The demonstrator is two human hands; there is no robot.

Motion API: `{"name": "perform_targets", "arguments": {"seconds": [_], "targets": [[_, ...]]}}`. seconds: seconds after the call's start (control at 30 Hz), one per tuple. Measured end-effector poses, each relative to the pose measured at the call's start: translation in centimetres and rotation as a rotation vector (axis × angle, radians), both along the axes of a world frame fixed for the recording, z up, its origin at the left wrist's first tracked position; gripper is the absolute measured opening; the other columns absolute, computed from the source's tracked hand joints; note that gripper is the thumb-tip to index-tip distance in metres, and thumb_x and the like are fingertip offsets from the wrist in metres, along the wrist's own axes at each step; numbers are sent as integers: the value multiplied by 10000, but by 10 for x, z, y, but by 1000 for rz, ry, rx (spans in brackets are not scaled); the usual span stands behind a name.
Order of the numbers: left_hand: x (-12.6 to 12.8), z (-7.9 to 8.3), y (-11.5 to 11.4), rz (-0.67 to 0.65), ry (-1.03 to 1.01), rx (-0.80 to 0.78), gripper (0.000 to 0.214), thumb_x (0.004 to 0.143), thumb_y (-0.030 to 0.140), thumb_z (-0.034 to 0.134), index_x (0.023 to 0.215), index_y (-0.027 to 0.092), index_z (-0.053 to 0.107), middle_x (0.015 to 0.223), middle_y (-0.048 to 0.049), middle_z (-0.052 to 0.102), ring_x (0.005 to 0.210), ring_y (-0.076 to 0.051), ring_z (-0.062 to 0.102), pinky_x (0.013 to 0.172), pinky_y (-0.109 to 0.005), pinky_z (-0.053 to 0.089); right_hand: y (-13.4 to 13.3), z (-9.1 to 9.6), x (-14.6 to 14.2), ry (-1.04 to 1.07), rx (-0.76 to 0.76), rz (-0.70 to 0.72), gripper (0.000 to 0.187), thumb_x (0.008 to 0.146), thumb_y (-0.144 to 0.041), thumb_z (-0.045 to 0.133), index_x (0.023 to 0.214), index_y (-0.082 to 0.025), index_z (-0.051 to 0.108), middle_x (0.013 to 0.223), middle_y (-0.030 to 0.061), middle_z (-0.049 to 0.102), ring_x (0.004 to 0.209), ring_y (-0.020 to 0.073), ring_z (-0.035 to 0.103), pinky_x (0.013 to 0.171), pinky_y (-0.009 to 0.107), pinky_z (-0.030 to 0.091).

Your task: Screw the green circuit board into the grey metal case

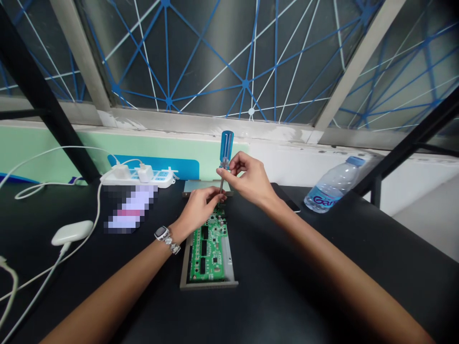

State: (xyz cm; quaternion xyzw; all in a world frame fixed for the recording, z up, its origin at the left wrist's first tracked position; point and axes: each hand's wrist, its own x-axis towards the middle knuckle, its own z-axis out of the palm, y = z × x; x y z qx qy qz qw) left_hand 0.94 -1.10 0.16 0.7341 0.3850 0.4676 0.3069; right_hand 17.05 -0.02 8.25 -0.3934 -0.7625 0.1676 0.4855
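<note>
A green circuit board [210,248] lies in a grey metal tray [208,284] on the black table. A screwdriver with a clear blue handle [226,148] stands upright over the board's far end, its tip down on the board. My right hand [247,179] pinches the lower part of the handle. My left hand [199,208], with a watch at the wrist, is closed around the thin metal shaft just above the board.
A white power strip [138,176] with plugged chargers and white cables sits at the back left, with a white oval device [71,232] nearer me. A plastic water bottle [335,184] lies at the right. A grey cover piece [201,187] rests behind the board.
</note>
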Motion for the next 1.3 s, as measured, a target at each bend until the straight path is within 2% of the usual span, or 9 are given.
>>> {"name": "perform_targets", "arguments": {"seconds": [0.13, 0.23, 0.37, 0.53, 0.67, 0.8, 0.9, 0.97, 1.3], "targets": [[-1, 3, -1, -2, -2, -19, 194, 925, 247, 541, 987, 168, 708, 926, -77, 766, 882, -216, 722, 814, -351, 559, 7, 7, 10, 34, -209, 256, 270, 805, -385, 677, 970, -205, 561, 911, 41, 606, 803, 182, 605, 537, 267, 485], [-1, 4, -1, -14, 9, -30, 200, 929, 235, 533, 1001, 173, 709, 938, -75, 768, 893, -210, 723, 822, -348, 556, 10, 9, 14, 14, -262, 306, 242, 819, -408, 665, 901, -194, 587, 863, 39, 595, 814, 189, 592, 506, 257, 484], [-1, 4, -2, -10, 15, -27, 204, 934, 242, 527, 990, 173, 711, 940, -71, 768, 903, -215, 722, 826, -352, 556, 9, 6, 12, 13, -153, 211, 227, 812, -397, 678, 808, -195, 575, 774, 18, 600, 742, 161, 571, 588, 272, 472], [1, 6, -4, 15, 25, -5, 209, 930, 229, 528, 989, 165, 718, 925, -66, 770, 875, -215, 723, 836, -350, 553, -1, -2, -2, 7, 31, -63, 190, 803, -344, 665, 749, -206, 546, 642, -22, 539, 616, 133, 512, 611, 284, 424], [1, 8, -5, 19, 27, -3, 205, 928, 209, 529, 985, 164, 721, 921, -62, 769, 870, -209, 722, 834, -340, 552, -6, -2, -7, -3, 36, -143, 179, 796, -337, 662, 760, -211, 540, 609, -32, 524, 580, 133, 507, 612, 297, 427], [1, 6, -4, 24, 40, -13, 205, 934, 220, 528, 982, 171, 720, 918, -62, 770, 877, -206, 722, 839, -344, 550, -1, 5, 1, 4, -45, 34, 202, 778, -325, 696, 815, -199, 541, 720, -2, 592, 632, 141, 572, 619, 297, 474], [0, 3, -3, -2, 9, -29, 215, 940, 242, 522, 1029, 175, 706, 952, -70, 769, 908, -207, 724, 852, -347, 553, 7, 10, 13, 27, -197, 251, 277, 763, -340, 724, 932, -195, 559, 852, 30, 620, 759, 175, 623, 563, 269, 508], [0, 1, -2, -26, -17, -40, 225, 945, 261, 516, 1048, 174, 696, 968, -77, 769, 925, -210, 725, 857, -351, 559, 10, 12, 20, 27, -296, 336, 281, 788, -369, 703, 974, -196, 582, 869, 40, 626, 814, 199, 642, 509, 255, 514], [-1, -1, 0, -66, 10, -46, 231, 956, 280, 497, 1048, 174, 681, 1000, -80, 762, 956, -211, 717, 893, -368, 551, 15, 12, 26, -13, -306, 435, 211, 845, -376, 668, 906, -178, 630, 801, 23, 598, 811, 186, 649, 489, 230, 528]]}}
